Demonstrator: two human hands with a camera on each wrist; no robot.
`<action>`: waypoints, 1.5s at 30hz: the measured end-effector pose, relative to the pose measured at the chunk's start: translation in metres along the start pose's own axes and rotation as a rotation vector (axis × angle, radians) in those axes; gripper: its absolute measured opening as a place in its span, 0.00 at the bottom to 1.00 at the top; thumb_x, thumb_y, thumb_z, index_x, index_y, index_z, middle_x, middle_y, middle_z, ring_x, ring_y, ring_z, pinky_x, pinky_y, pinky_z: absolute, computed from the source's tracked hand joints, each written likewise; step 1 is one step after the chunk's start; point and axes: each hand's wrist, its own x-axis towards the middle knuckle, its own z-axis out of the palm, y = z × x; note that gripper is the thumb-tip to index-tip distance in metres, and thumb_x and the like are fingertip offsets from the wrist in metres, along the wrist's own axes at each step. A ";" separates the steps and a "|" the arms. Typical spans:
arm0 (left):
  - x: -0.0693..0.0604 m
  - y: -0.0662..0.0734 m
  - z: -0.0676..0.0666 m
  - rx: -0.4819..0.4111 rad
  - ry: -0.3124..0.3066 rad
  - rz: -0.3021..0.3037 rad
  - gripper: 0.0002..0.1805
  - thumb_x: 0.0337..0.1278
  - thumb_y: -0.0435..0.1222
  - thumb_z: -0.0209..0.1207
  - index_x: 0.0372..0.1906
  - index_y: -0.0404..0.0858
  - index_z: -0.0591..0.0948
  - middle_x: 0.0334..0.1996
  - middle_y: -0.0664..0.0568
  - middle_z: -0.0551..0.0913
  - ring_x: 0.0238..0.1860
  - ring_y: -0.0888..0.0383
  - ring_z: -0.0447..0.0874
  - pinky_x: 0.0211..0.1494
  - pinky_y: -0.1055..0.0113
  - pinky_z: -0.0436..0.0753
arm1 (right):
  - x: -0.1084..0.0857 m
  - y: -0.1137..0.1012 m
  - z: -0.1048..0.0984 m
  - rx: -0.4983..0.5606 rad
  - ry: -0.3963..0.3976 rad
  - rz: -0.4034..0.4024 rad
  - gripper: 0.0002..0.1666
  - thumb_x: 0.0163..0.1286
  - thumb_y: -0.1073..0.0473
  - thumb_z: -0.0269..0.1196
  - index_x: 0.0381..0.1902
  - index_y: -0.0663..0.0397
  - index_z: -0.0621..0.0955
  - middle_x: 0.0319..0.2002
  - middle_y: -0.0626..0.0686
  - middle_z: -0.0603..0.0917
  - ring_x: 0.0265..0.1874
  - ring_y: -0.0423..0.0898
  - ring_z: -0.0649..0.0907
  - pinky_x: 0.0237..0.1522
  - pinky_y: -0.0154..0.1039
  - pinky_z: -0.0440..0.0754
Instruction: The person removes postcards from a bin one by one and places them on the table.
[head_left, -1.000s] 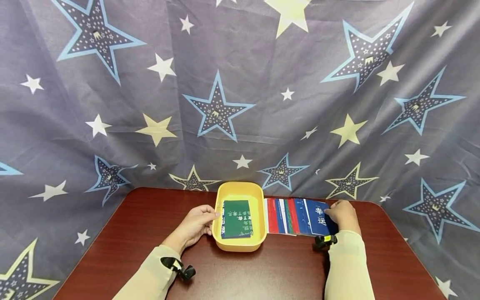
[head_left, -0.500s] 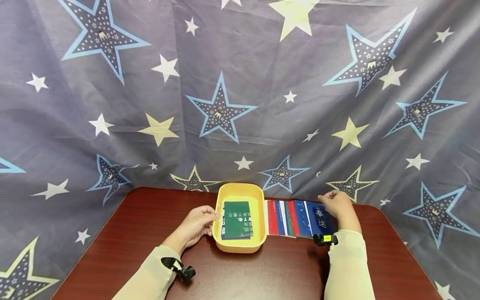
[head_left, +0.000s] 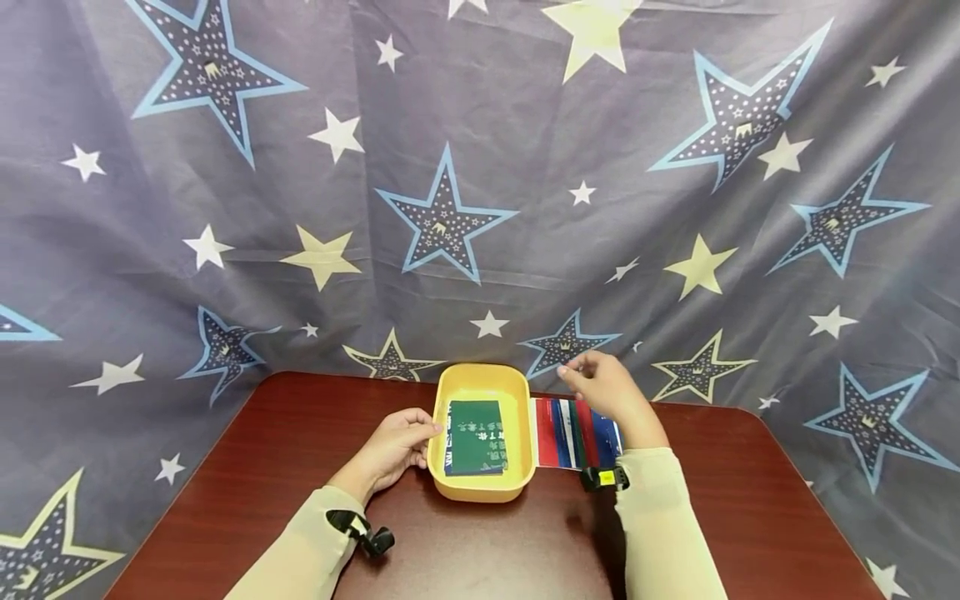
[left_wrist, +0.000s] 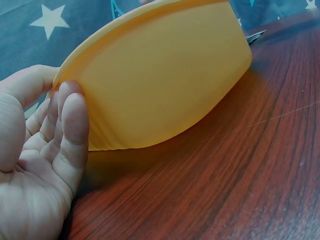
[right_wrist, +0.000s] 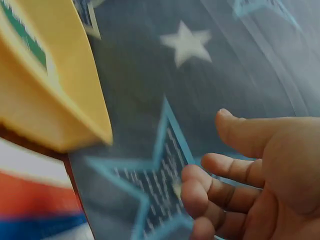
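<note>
My left hand [head_left: 393,450] grips the left rim of a yellow plastic tub [head_left: 480,493], thumb over the rim and fingers against the outer wall. In the left wrist view, the tub's wall [left_wrist: 160,75] fills much of the picture. Inside lies a green card [head_left: 476,433] with white lettering, on top of other cards. Right of the tub, overlapping red, white, green and blue cards [head_left: 566,433] form a row. Above its right part hovers my right hand [head_left: 606,387]. The right wrist view shows this hand [right_wrist: 250,175] with loosely curled fingers and nothing between them. My right wrist hides the row's right end.
The dark red-brown table [head_left: 480,550] reaches back to a grey curtain [head_left: 420,317] printed with stars. A black wrist camera [head_left: 363,533] is strapped to the left arm, another [head_left: 603,477] to the right.
My right hand has lifted off the dark blue card at the row's right end and moved left toward the tub. My left hand and the tub have stayed in place.
</note>
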 end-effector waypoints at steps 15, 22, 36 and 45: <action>-0.001 0.002 0.001 -0.003 0.002 0.005 0.06 0.78 0.32 0.66 0.41 0.39 0.81 0.25 0.55 0.87 0.21 0.64 0.82 0.24 0.72 0.86 | 0.048 -0.095 0.096 -0.290 -0.421 0.095 0.34 0.80 0.44 0.74 0.70 0.62 0.82 0.60 0.63 0.90 0.37 0.59 0.95 0.36 0.49 0.96; -0.002 0.001 0.002 -0.016 -0.010 0.002 0.07 0.78 0.31 0.66 0.40 0.40 0.80 0.25 0.56 0.86 0.21 0.64 0.82 0.24 0.73 0.86 | 0.077 -0.075 0.142 -0.622 -0.383 0.038 0.37 0.66 0.25 0.79 0.43 0.53 0.91 0.48 0.51 0.92 0.40 0.47 0.90 0.59 0.48 0.93; -0.002 0.003 0.001 -0.012 -0.014 0.005 0.06 0.79 0.31 0.65 0.41 0.40 0.81 0.25 0.56 0.86 0.21 0.64 0.82 0.25 0.73 0.86 | 0.089 -0.049 0.173 -0.654 -0.316 -0.020 0.37 0.48 0.32 0.91 0.39 0.53 0.88 0.37 0.49 0.89 0.34 0.46 0.85 0.54 0.47 0.93; -0.002 0.000 0.001 -0.010 -0.003 0.001 0.06 0.78 0.30 0.66 0.40 0.39 0.81 0.25 0.56 0.86 0.21 0.64 0.81 0.25 0.72 0.86 | 0.085 -0.056 0.139 -0.544 -0.201 -0.109 0.31 0.53 0.54 0.92 0.48 0.61 0.89 0.46 0.59 0.93 0.44 0.54 0.91 0.59 0.57 0.93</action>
